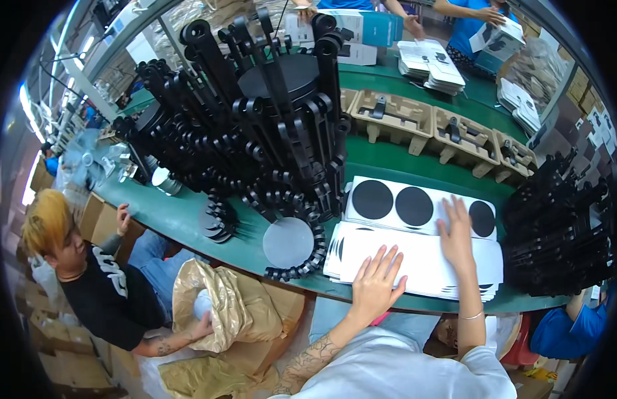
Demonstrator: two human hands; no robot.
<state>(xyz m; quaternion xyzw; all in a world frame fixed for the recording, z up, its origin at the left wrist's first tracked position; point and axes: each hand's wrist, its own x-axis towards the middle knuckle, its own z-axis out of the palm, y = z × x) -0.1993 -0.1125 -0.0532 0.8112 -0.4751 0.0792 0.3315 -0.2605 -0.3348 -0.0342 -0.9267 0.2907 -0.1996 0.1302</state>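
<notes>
My left hand (378,282) lies with its fingers spread on a stack of white sheets (425,256) at the table's near edge. Edges of black shapes peek out along the stack's sides. Farther back is a white sheet with black round pads (371,199) in a row. My right hand (457,233) reaches across it, fingers stretched out between two of the pads, its palm partly over the stack. Neither hand grips anything. Left of the stack, a grey disc (288,243) sits on the green table, ringed by a curved row of small black parts (315,256).
Tall clusters of black arm-like parts (282,126) stand at the left, more (561,233) at the right. Moulded cardboard trays (405,130) line the green conveyor behind. A seated co-worker (102,279) at left handles a brown bag (219,302). Other people handle printed boxes (498,36) across.
</notes>
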